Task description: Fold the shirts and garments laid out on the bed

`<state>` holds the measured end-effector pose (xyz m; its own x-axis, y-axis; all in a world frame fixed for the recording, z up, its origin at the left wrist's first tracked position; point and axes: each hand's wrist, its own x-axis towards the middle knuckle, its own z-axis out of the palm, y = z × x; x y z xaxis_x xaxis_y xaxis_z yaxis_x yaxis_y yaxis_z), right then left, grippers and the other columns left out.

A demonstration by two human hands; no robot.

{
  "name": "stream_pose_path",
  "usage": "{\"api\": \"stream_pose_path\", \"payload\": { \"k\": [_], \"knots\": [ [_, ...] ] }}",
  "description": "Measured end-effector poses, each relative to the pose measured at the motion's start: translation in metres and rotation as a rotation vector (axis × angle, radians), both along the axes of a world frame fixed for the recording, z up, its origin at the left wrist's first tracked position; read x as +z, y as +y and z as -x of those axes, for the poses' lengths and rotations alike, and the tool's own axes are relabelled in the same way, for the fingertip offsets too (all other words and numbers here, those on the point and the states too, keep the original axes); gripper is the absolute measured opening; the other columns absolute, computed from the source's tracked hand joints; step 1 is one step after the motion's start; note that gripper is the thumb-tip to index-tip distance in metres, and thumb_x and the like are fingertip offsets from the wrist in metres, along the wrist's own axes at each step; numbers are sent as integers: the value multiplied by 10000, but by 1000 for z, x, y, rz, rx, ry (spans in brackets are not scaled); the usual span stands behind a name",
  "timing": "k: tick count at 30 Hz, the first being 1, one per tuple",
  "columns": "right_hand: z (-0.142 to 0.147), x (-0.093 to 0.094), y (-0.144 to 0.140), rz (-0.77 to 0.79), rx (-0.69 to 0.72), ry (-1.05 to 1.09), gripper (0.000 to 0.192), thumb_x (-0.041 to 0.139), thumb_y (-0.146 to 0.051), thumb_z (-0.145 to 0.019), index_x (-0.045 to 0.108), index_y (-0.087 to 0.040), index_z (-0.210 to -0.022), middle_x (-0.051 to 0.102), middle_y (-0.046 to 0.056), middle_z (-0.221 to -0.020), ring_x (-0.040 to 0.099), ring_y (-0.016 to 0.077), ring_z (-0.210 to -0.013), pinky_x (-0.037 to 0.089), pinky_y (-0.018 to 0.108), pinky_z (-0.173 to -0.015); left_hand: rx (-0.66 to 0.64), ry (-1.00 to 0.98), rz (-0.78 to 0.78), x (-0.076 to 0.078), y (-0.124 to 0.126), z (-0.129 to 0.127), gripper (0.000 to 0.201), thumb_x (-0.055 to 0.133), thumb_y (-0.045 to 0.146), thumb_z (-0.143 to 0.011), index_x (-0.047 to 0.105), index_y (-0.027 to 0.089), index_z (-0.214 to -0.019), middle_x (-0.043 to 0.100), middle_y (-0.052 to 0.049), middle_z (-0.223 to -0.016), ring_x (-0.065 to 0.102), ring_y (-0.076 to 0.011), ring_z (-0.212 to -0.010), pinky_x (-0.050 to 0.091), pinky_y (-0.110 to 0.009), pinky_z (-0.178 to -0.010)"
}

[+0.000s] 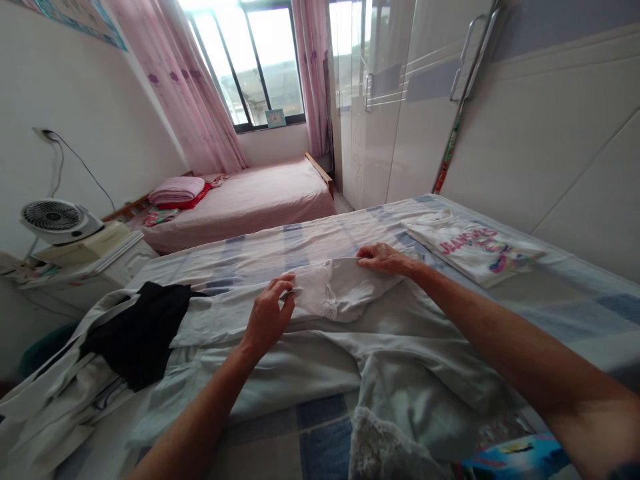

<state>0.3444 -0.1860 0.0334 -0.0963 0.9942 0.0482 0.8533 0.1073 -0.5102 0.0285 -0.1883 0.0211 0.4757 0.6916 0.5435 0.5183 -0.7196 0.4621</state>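
Observation:
A pale grey-green long-sleeved garment [310,363] with white lace cuffs lies spread over the bed in front of me. My left hand [270,312] pinches the end of one lace cuff [313,290], thumb and fingers closed at its edge. Farther along the same sleeve [350,293], my right hand [384,259] grips its upper edge between thumb and fingers. The other sleeve is folded toward me, its lace cuff [385,447] at the bottom of the view. Black cloth [145,330] rests at the garment's left end.
A folded white T-shirt [473,247] with pink lettering lies at the right on the checked bedsheet [325,433]. A blue printed item [515,457] is at the lower right. Behind stand a pink-covered bed [260,193], a wardrobe [380,127] and a fan [55,220].

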Motion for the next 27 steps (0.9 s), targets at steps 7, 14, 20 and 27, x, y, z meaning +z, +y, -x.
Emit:
{"api": "stream_pose_path", "payload": {
  "k": [7,14,20,27],
  "knots": [
    [12,-4,-10,-199,-8,-115,262,526,-207,-806,675,-168,-1018,653,96,-1087,596,201,-1004,418,301,-903,222,318,-179,6,-12,7,233,509,148,-809,608,156,-1020,613,-127,-1146,574,-277,-1038,465,-442,-903],
    [2,-18,-26,-142,100,-325,450,407,-429,-913,540,-266,-1311,438,67,-1446,323,294,-1362,254,503,-1083,-373,491,-302,21,-47,-61,108,586,207,-849,631,192,-946,628,-46,-934,552,-190,-873,473,-319,-784],
    [0,-40,-20,-32,64,-413,552,275,-485,-939,387,-266,-1432,323,82,-1511,256,281,-1395,212,511,-1095,-305,687,-387,5,-53,-89,54,570,154,-855,594,162,-808,590,-55,-814,541,-207,-818,446,-338,-708],
    [3,-44,-20,-60,40,-421,557,273,-496,-934,359,-287,-1444,291,68,-1524,244,273,-1399,196,512,-1098,-360,633,-282,-6,-57,-85,103,528,155,-877,596,175,-802,594,-38,-806,546,-175,-761,451,-281,-639]
  ]
}}
